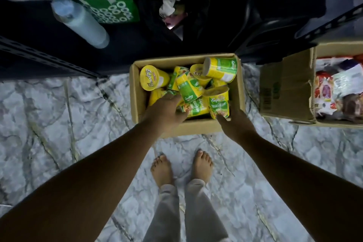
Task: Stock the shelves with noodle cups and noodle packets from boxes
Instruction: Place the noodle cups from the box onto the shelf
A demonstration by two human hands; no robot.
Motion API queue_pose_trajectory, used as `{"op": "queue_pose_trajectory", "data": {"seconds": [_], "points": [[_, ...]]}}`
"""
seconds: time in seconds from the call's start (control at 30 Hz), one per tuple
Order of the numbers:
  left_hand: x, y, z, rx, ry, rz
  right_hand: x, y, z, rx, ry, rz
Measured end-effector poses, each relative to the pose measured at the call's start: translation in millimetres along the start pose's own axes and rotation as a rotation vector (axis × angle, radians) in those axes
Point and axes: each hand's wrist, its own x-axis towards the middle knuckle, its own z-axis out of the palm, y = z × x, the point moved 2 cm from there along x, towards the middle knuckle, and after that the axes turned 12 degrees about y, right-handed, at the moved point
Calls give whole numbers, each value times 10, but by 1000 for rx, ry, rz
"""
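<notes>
Head camera looks straight down at a grey and white marble floor point(59, 116). An open brown cardboard box point(136, 94) sits on this floor, just in front of the person's bare feet point(162, 166). The box is full of yellow and green noodle cups point(193, 88), all jumbled up. Some lie on their sides and some point up. One cup in the far left corner shows its round yellow lid point(150, 78).

The left hand point(167, 109) reaches into the near left part of the box and lies on top of the cups. Its fingers point down among them, and I cannot tell if it holds one. The right hand point(236, 124) is at the near right corner. Its fingers curl round the bottom end of the front-right cup point(218, 102), a yellow and green one that stands tilted with its wide end up. The two hands are apart, one at each side of the box.

A second brown cardboard box point(284, 88) sits on the floor to the right, a little way from the first one. Inside it are red and white noodle packets point(330, 90) in a messy heap.

Behind both boxes stands a dark metal shelf rack point(39, 55). Down in its shadow are a green bag with white rings point(117, 8) and a pale blue tube point(78, 19) leaning just beside the bag. Some crumpled white stuff point(168, 2) lies further right — too dark to tell what it is.

Light grey trouser legs point(167, 212) show at the bottom, above the feet.
</notes>
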Motion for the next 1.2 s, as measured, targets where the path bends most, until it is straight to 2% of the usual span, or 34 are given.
{"op": "queue_pose_trajectory", "data": {"seconds": [0.1,0.27,0.37,0.47,0.63,0.77,0.93,1.03,1.13,1.2], "points": [[364,-24,286,21,28,6,324,116,173,104,119,-53],[754,-41,643,181,63,61,656,167,404,176,139,-182],[899,-82,828,191,128,42,735,220,546,275,204,-198],[974,-107,945,53,238,28,764,301,624,343,238,-187],[943,-160,874,-269,390,69,771,382,591,321,225,-203],[720,-204,672,-463,459,-24,668,288,445,343,235,-217],[294,-353,455,-486,355,-197,371,170,325,341,205,-387],[215,-577,442,-460,292,-267,216,102,383,318,130,-455],[189,-671,516,-546,187,-412,165,81,503,231,51,-493],[191,-687,590,-415,142,-401,177,81,558,166,79,-490]]}}
